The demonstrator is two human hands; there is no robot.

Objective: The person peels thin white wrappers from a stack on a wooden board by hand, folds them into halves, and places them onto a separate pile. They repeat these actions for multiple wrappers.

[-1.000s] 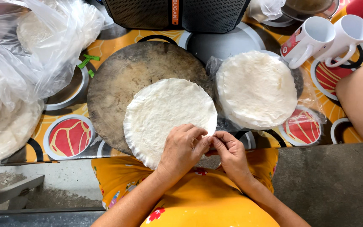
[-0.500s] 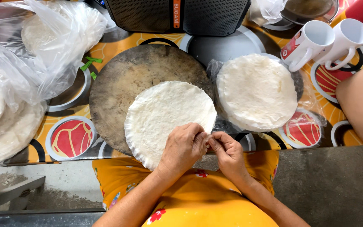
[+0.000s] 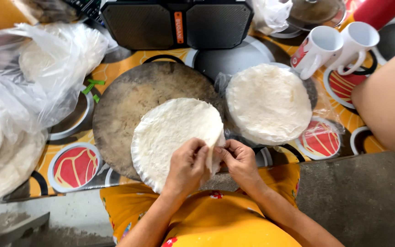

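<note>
Both hands [image 3: 213, 160] pinch flatbread [image 3: 172, 132] edge | round board [image 3: 129, 100] beneath | flatbread stack [image 3: 268, 103] right | mugs [image 3: 334, 45] beyond

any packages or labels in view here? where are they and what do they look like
Clear plastic bags, far left: crumpled, holding white round sheets.
Orange label strip, top centre on the black speaker: narrow, upright.
Clear wrap, right of the round board: under a white round stack.
No screens or signs.
</note>
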